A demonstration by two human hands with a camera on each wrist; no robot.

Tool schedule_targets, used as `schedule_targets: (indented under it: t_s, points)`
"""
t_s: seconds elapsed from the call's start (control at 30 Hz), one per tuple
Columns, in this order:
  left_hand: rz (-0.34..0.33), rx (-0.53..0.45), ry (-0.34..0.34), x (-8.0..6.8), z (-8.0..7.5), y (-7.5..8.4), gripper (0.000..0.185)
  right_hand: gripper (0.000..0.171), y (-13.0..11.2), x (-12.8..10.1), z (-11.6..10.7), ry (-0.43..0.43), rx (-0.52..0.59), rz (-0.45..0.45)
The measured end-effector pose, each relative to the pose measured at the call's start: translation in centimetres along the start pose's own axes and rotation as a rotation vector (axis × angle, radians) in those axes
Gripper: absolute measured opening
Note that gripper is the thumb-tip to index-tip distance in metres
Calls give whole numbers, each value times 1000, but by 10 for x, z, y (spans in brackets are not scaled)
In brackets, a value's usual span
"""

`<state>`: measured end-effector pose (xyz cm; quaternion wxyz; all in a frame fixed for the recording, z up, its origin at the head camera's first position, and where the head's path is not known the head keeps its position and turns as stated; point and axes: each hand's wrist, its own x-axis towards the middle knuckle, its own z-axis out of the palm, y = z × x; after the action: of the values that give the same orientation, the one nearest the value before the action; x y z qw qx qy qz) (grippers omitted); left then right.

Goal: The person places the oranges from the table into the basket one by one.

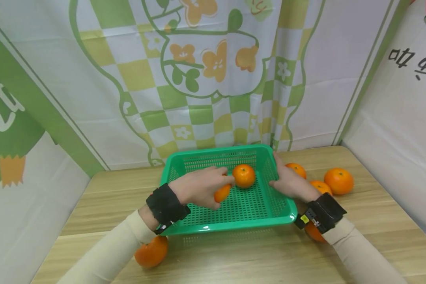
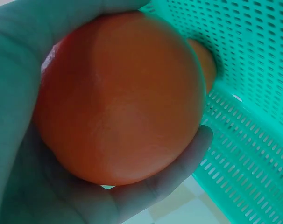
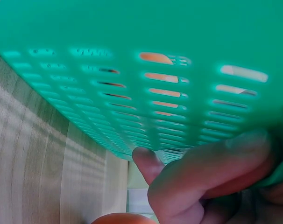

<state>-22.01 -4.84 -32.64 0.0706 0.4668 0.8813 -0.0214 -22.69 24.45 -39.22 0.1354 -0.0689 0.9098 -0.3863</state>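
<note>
Gripping an orange (image 2: pixel 118 98) (left hand (image 1: pixel 198 189)) over the basket (image 1: pixel 234 225); right hand (image 1: pixel 291 183) holds its rim.

Seven oranges (image 1: pixel 243 175), one green basket (image 1: pixel 234 227), two hands (image 1: pixel 198 188).

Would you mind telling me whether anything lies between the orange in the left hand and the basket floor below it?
Nothing visible does. The left hand holds the round orange inside the green perforated plastic basket; the other orange sits beside it, not beneath.
</note>
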Motion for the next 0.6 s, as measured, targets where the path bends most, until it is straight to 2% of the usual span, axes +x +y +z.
schedule_targets:
  t_s: [0.2,0.6]
  points:
    - [23,9,5,9,4,2,58,104,0,-1,1,1,-10,1]
    - [18,-13,-20,20,8,9,54,103,0,0,0,2,-2,4]
